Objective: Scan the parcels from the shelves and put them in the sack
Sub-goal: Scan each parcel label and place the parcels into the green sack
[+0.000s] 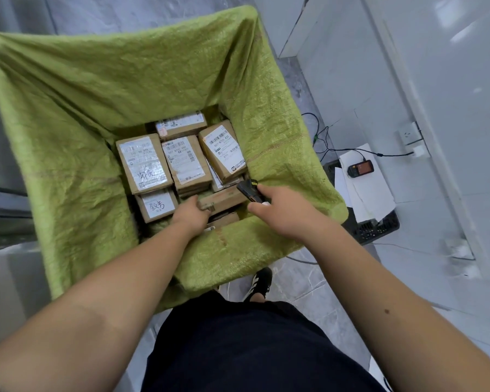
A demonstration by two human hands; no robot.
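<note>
Left hand (191,215) grips small stiff cardboard parcel (224,200) by end, inside sack (96,114); likely light. Right hand (280,210) clasps scanner (248,188).

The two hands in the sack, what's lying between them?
In the head view, the brown parcel spans the gap: the left hand grips its near end, and the right hand, holding the scanner, is beside its other end.

Single head-worn wide-angle view, looked steeply down from above. Faced forward over the open green sack (142,89), close enough that both forearms filled the lower frame. Caught the floor (309,281) and a white wall (450,80) at right, with edges bent by the lens.
</note>
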